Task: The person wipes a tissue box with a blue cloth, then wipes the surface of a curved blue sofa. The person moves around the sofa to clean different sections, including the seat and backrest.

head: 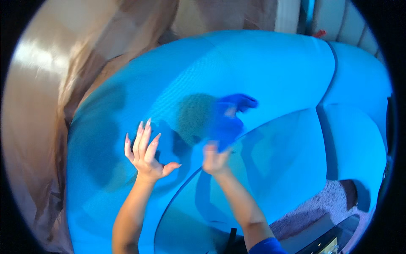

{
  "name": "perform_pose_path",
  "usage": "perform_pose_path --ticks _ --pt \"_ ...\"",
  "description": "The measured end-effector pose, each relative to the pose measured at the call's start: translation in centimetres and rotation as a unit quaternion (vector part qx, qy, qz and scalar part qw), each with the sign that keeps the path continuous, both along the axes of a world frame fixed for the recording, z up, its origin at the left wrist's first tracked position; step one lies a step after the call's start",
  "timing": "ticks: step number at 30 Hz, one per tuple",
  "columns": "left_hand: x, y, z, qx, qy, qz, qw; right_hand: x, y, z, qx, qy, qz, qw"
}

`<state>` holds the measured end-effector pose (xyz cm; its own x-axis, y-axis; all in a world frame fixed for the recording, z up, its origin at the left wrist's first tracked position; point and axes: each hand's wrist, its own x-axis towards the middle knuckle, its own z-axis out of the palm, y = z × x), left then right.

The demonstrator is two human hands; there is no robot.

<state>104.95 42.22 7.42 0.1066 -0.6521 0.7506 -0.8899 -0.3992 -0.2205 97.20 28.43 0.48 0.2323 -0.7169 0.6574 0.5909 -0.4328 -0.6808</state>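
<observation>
A blue cloth (225, 122), blurred and bunched, hangs from the fingers of my right hand (216, 158) above a large bright-blue upholstered piece, apparently a sofa (279, 73). Greyish-green patches, perhaps damp or in shadow, show on its cover beside the cloth (194, 117) and farther left. My left hand (147, 155) is spread, palm down and fingers apart, over the blue cover to the left of the cloth, holding nothing. Whether its palm rests on the fabric cannot be told.
Wrinkled brown sheeting (41, 95) lies along the left side and behind the sofa. Dark seams divide the blue sections at the right. A shaggy light rug (304, 212) and a glossy dark-edged object (333, 238) are at the lower right. A small red item (319, 33) sits behind the sofa.
</observation>
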Motion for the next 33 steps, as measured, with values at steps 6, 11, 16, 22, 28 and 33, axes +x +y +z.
perform_pose_path --ticks 6,11,16,22,28,33 --pt "0.0 -0.1 -0.5 0.270 -0.103 0.060 0.956 7.1 0.7 1.3 -0.109 0.273 -0.194 0.936" --pt "0.0 -0.5 -2.1 0.390 -0.214 0.093 0.890 6.7 0.1 -7.5 0.141 0.226 -0.218 0.939" --pt "0.1 0.1 -1.3 0.419 -0.267 0.115 0.860 7.2 1.6 -16.9 0.314 0.263 -0.191 0.892" --pt "1.0 -0.2 -1.5 0.407 -0.296 0.097 0.859 6.6 2.6 -26.1 0.474 0.264 -0.126 0.830" --pt "1.8 0.1 -1.5 0.385 -0.315 0.093 0.862 5.2 4.1 -35.6 0.622 0.234 0.051 0.745" --pt "1.7 0.8 -1.8 0.359 -0.306 0.086 0.878 1.7 3.7 -28.6 0.618 0.298 0.104 0.720"
